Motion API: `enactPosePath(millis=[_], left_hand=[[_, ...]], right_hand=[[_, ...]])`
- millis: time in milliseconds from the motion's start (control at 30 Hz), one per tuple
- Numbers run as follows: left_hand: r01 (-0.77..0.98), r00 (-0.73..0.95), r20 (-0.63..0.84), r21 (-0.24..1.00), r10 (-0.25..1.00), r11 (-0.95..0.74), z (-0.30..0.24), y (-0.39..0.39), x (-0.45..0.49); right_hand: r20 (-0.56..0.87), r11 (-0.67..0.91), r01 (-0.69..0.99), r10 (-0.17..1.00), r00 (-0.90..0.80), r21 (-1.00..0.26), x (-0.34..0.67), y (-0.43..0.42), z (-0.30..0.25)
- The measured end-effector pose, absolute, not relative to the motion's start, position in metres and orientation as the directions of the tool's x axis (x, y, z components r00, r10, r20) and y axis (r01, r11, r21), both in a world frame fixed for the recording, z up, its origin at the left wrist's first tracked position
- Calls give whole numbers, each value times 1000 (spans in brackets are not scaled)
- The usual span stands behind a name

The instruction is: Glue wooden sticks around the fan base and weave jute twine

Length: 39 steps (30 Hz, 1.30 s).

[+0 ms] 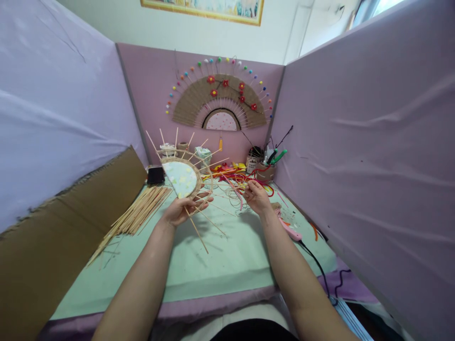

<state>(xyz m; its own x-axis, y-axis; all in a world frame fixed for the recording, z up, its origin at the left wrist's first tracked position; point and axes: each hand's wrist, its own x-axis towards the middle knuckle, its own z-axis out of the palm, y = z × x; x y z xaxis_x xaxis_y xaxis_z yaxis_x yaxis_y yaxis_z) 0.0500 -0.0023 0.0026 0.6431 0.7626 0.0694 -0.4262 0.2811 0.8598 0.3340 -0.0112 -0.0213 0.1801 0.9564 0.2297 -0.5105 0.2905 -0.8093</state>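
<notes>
My left hand [178,211] grips the lower edge of a half-round fan frame [180,179], tilted above the table. Its centre is pale patterned cloth with a woven rim, and thin wooden sticks radiate outward from it. A looser ring of tan cord runs among the sticks. To the right, my right hand [256,196] is raised with its fingertips pinched together. Thin tan twine [229,185] seems to run from the fan to those fingers, and loose loops lie near them.
Bundled wooden sticks [144,210] lie left beside a cardboard panel [81,232]. A pink glue gun [292,232] with a black cord rests at right. Behind are coloured pipe cleaners [234,171] and a tool pot [265,173]. A decorated fan [192,102] hangs on the back partition.
</notes>
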Motion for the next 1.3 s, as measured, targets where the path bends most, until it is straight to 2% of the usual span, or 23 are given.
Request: enactPosePath(millis=[133, 333, 533, 1033, 1300], left_hand=[[-379, 700, 45, 869, 713, 317, 3, -5, 51], [-339, 815, 82, 870, 573, 358, -3, -10, 53], [-234, 882, 31, 894, 470, 382, -6, -18, 66], [-192, 891, 22, 923, 453, 332, 2, -13, 48], [-242, 893, 92, 923, 440, 298, -4, 1, 32]], right_hand=[[216, 279, -611, 960, 177, -741, 334, -10, -21], [70, 150, -706, 987, 142, -692, 331, -6, -24], [79, 131, -748, 991, 106, -650, 327, -5, -27], [160, 153, -774, 985, 68, -614, 325, -14, -22], [149, 153, -764, 986, 75, -627, 327, -11, -24]])
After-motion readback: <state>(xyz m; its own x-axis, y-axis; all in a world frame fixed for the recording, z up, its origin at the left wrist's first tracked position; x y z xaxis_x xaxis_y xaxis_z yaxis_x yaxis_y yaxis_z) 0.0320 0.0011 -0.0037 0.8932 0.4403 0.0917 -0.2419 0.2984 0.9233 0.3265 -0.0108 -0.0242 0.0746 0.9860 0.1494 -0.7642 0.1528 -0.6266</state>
